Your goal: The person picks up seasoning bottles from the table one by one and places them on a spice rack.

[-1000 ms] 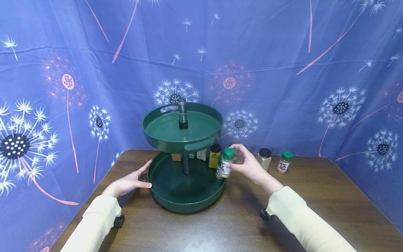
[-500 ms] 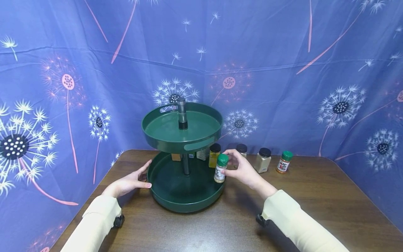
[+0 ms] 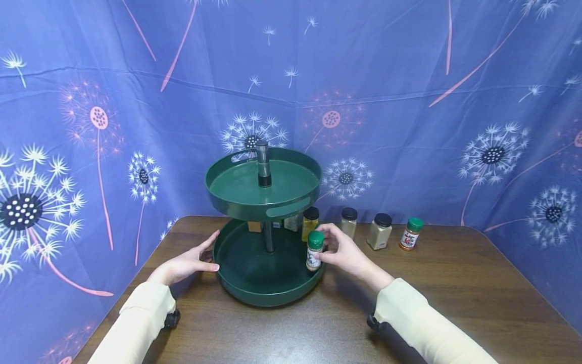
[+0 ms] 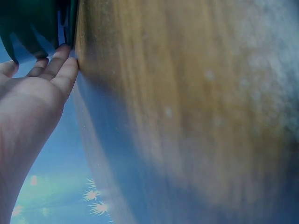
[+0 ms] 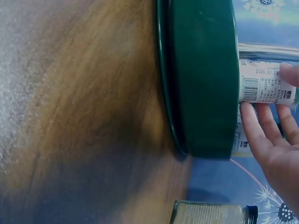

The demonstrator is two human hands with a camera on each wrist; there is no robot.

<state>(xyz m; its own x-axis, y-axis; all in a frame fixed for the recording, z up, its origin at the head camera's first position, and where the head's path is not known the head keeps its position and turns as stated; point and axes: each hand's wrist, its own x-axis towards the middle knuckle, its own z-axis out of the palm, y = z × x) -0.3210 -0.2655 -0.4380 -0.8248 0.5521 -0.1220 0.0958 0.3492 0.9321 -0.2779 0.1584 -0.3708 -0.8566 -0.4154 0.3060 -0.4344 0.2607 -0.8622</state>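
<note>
The right grip (image 3: 338, 251) is clamped on one jar (image 3: 314, 258), with the thumb on one side and the bent fingers on the other. This jar is small and round, with a white printed label and a green cap. It is inside the lower tray (image 3: 270, 299), at about 4 o'clock from the pole (image 3: 263, 164); whether its base touches the floor, I cannot tell. The left grip (image 3: 193, 259) has its fingers apart and nearly straight, and they touch the tray wall at 9 o'clock.

There are two trays, both round, green, smooth and a little glossy. The upper tray (image 3: 291, 177) has two long slots, at 5 and 11 o'clock. The one pole is dark grey and shines like metal.

In the lower tray, at 2 o'clock, stands one yellow jar (image 3: 307, 231) with a black cap. Some more packs (image 3: 254, 227) show at 12 o'clock, half hidden, so their number is not sure.

Between 2 and 3 o'clock from the trays, three jars (image 3: 379, 236) stand in a row on the desk (image 3: 454, 293): two with black caps and pale powder, one with a green cap. The desk has brown wood grain. Behind hangs a creased blue cloth (image 3: 386, 116) with dandelions.
</note>
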